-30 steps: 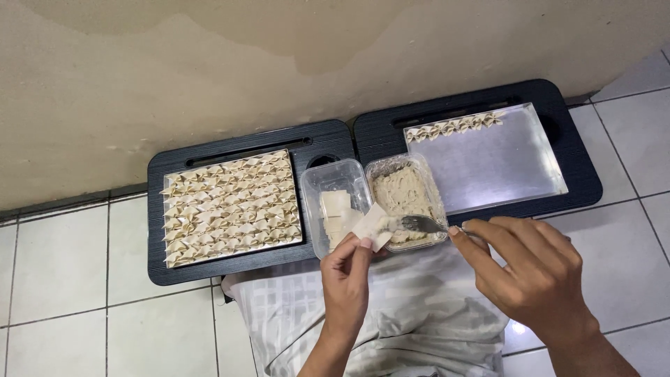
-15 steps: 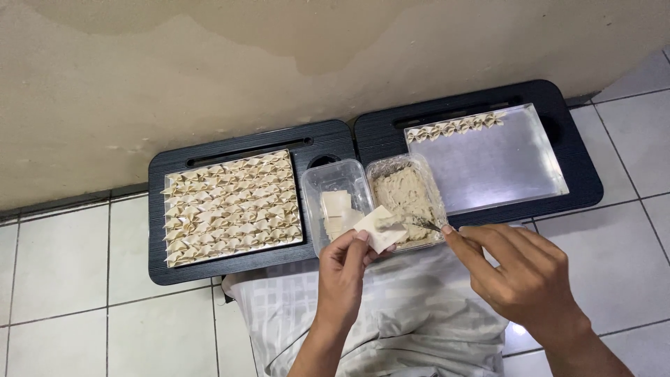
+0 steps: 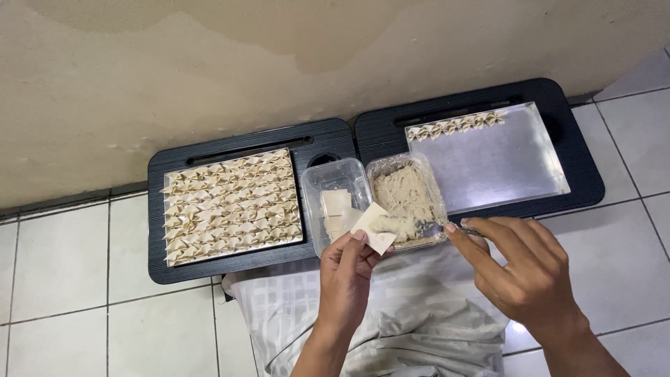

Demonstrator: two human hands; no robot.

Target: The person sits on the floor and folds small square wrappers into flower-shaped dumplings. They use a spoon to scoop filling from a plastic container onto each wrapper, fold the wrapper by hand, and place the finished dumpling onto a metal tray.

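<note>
Far left: black tray packed with folded dumplings. Next, clear tub of square wrappers. Left hand closed on one wrapper, now loaded with a dab of filling. Filling tub just beside. Right hand pinched on a utensil, tip drawn back from the wrapper since a moment ago. Far right: metal sheet, barely begun.

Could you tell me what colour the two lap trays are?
Both lap trays are black, clearest in the head view.
</note>
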